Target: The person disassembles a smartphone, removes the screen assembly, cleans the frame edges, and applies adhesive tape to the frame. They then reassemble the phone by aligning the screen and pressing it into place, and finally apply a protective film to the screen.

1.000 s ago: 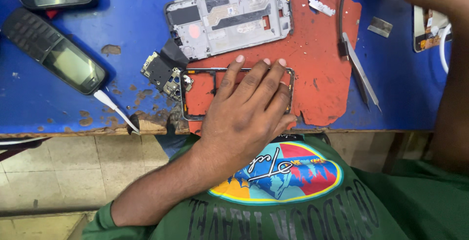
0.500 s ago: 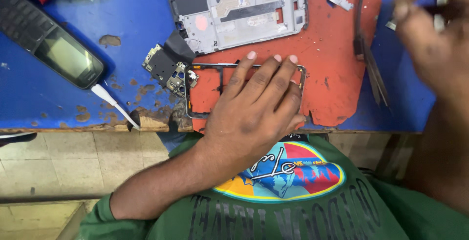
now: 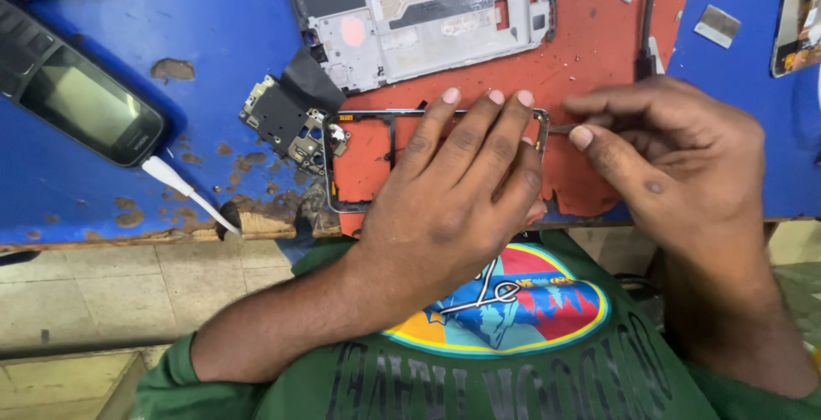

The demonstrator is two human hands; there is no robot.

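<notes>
The phone frame (image 3: 359, 163) lies at the tabletop's near edge, pinned flat under the left hand (image 3: 453, 206). The right hand (image 3: 676, 163), away at the far right corner a second ago, now pinches a thin metal tool (image 3: 560, 129) at the frame's right end, so work on it is starting.

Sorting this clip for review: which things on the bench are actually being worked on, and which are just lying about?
In hand:
- thin phone frame, pressed flat by the left hand
- small metal tool, pinched in the right hand at the frame's edge

Lying about:
- grey phone chassis
- circuit board
- dark handset with white cable
- metal scrap
</notes>
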